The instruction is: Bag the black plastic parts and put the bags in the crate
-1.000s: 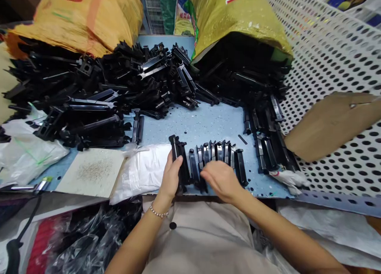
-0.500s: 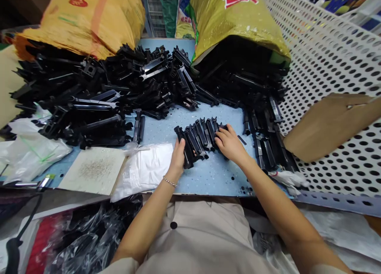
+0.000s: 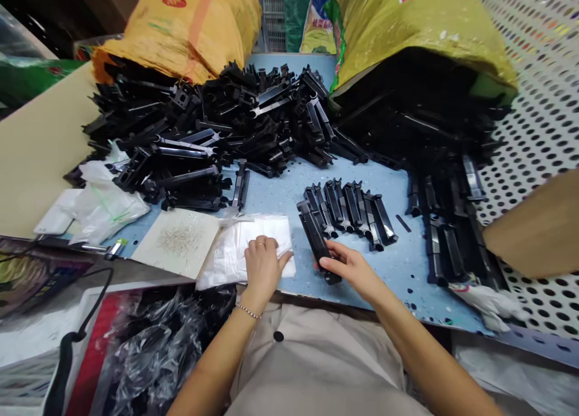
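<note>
My right hand (image 3: 353,268) grips the lower end of a long black plastic part (image 3: 312,229), its thumb across the top. This part is tilted, with its far end close to a row of several similar black parts (image 3: 355,208) lying side by side on the blue table. My left hand (image 3: 262,264) rests on a stack of clear-white plastic bags (image 3: 226,253), fingers laid over the bags and thumb apart. Its fingertips press on the plastic; whether they pinch a bag is hard to see.
A large heap of black parts (image 3: 190,126) spills from an orange sack (image 3: 194,30). Beside it a yellow sack (image 3: 416,24) opens over more black parts. A speckled square board (image 3: 181,238) lies left of the bags. On the right stands a white perforated basket (image 3: 538,102) with brown cardboard (image 3: 538,223).
My left hand has left the row of parts and moved left onto the plastic bags. My right hand has gone from the row's right end to its left and taken hold of a part. The view has shifted.
</note>
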Motion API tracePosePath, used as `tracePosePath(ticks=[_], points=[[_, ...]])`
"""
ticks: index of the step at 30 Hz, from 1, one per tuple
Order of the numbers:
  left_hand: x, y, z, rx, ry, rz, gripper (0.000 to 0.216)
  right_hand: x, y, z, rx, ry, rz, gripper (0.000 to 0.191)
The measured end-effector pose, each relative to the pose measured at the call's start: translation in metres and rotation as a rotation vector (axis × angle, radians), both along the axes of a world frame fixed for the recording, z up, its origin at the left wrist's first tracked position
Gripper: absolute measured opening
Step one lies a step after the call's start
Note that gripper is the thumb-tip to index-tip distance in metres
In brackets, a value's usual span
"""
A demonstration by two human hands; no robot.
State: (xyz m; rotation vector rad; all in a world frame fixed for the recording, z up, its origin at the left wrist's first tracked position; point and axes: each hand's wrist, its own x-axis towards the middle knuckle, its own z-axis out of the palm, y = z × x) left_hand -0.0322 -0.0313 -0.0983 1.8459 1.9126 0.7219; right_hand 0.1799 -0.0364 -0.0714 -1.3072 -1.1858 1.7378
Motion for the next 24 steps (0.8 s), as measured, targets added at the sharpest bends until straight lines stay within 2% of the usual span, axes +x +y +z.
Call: tracePosePath(ticks=[1, 3, 5, 8, 10, 12, 15, 19, 21, 24], points=[[-0.007, 0.002, -0.003, -0.005, 0.088, -0.035, 0.014, 0.001, 0.001, 0.000, -0.020, 0.020, -0.012, 0.046], [-0.017, 0.006, -0.008, -0.029, 0.072, -0.110, 0.015, 0.000, 0.001, 0.001, -0.050, 0.067, -0.035, 0.046], [-0.024, 0.010, -0.009, -0.055, -0.117, -0.133, 0.017, -0.006, 0.002, 0.002, -0.078, 0.129, -0.061, 0.045], [-0.030, 0.012, -0.008, -0.082, -0.402, -0.050, 0.012, -0.017, 0.005, 0.005, -0.131, 0.248, -0.112, 0.037], [-0.032, 0.012, -0.006, -0.090, -0.493, -0.008, 0.014, -0.025, 0.010, 0.007, -0.164, 0.328, -0.146, 0.034], [-0.033, 0.013, -0.005, -0.102, -0.521, -0.026, 0.014, -0.033, 0.015, 0.008, -0.187, 0.410, -0.182, 0.033], [-0.032, 0.013, -0.006, -0.114, -0.517, -0.055, 0.013, -0.050, 0.025, 0.004, -0.206, 0.538, -0.227, 0.030], [-0.033, 0.008, -0.005, -0.041, -0.477, 0.027, 0.008, -0.078, 0.037, -0.010, -0.242, 0.548, -0.245, 0.030], [-0.039, 0.003, -0.001, 0.058, -0.373, 0.016, 0.006, -0.087, 0.040, -0.017, -0.249, 0.492, -0.260, 0.030], [-0.049, -0.003, 0.007, 0.139, -0.121, -0.103, 0.026, -0.083, 0.036, -0.015, -0.262, 0.464, -0.288, 0.028]])
